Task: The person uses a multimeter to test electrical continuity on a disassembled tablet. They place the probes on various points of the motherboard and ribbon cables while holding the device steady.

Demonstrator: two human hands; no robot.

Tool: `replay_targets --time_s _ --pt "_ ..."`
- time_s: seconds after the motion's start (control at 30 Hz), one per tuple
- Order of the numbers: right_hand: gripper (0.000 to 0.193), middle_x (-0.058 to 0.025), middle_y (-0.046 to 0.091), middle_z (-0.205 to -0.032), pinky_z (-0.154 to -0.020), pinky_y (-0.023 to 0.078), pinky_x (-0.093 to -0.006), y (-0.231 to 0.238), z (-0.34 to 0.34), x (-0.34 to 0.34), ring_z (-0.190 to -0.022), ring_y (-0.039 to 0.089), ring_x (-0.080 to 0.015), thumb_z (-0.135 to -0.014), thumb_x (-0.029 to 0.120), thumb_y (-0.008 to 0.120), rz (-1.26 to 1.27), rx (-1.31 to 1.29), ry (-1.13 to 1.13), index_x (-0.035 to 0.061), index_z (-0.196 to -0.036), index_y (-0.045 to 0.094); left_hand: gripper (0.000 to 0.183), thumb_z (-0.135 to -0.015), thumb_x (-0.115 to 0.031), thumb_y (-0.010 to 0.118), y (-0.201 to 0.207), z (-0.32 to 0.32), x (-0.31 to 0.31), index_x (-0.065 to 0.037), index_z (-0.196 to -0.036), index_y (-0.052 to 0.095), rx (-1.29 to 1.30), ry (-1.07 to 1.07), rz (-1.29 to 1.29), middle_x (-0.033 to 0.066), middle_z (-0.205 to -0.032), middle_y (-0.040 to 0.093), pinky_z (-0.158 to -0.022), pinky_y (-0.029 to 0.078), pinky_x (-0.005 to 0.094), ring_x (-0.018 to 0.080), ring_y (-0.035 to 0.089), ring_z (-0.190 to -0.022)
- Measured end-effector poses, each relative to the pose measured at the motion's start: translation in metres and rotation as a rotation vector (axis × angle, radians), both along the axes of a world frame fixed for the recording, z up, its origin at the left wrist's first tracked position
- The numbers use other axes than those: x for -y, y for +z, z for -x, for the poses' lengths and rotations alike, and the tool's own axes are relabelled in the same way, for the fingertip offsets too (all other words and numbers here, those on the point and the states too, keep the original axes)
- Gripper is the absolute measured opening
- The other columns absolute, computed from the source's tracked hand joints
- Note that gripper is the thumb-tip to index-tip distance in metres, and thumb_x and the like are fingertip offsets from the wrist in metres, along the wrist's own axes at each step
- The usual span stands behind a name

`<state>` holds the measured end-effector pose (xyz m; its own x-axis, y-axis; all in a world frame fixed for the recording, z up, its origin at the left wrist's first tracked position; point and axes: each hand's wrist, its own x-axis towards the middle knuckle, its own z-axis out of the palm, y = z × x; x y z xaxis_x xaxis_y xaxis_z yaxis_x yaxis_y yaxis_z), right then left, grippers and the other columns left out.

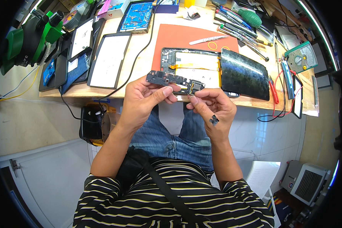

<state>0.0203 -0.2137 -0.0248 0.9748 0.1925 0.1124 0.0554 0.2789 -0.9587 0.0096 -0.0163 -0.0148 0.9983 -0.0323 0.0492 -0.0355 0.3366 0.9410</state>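
Between both hands I hold a long, dark circuit board point(174, 79) above the front edge of the workbench. My left hand point(144, 97) pinches its left and middle part between thumb and fingers. With thumb and fingertips my right hand point(214, 104) grips the board's right end, by a small square metal-framed part point(195, 87). A scrap of black tape point(214, 120) sticks to the back of that hand. Just beyond the board lies an opened tablet point(197, 60) with an orange ribbon cable point(193, 66) across it. Its dark screen point(245, 72) is folded out to the right.
An orange mat point(171, 36) lies under the tablet, with tweezers point(209, 40) and yellow rubber bands point(212, 46) on it. Several screwdrivers point(243, 36) and a green blower bulb point(250, 18) sit far right, near a multimeter point(301, 57). Device panels point(108, 57) and a microscope point(30, 41) stand left.
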Motion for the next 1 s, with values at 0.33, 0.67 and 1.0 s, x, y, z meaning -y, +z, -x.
replay_targets --time_s 0.33,0.67,1.0 --pt "0.016 -0.0105 0.069 -0.092 -0.071 0.055 -0.0224 -0.0004 0.0022 -0.0019 -0.081 0.069 -0.0135 -0.086 -0.008 0.068 0.006 -0.017 0.024 -0.0055 -0.101 0.063 0.043 -0.090 0.002 0.066 0.0025 0.0010 0.0033 0.010 -0.130 0.052 0.002 0.009 0.038 0.0168 -0.105 0.068 -0.073 0.057 0.0267 0.0180 0.069 -0.084" --pt "0.016 -0.0099 0.069 -0.092 -0.071 0.055 -0.0220 -0.0023 0.0026 -0.0028 -0.081 0.069 -0.0135 -0.086 -0.008 0.069 0.014 -0.018 0.025 -0.0050 -0.101 0.064 0.049 -0.090 -0.007 0.068 0.0044 0.0018 0.0055 0.010 -0.132 0.050 -0.038 0.017 -0.014 0.0166 -0.086 0.071 -0.073 0.057 0.0269 0.0178 0.070 -0.079" --pt "0.017 -0.0100 0.068 -0.092 -0.072 0.056 -0.0227 -0.0035 0.0032 -0.0038 -0.081 0.070 -0.0144 -0.085 -0.009 0.069 0.002 -0.029 0.031 -0.0055 -0.101 0.064 0.045 -0.090 -0.008 0.068 0.0030 0.0011 0.0058 0.009 -0.130 0.053 -0.013 0.009 -0.002 0.0162 -0.086 0.071 -0.074 0.057 0.0280 0.0184 0.070 -0.078"
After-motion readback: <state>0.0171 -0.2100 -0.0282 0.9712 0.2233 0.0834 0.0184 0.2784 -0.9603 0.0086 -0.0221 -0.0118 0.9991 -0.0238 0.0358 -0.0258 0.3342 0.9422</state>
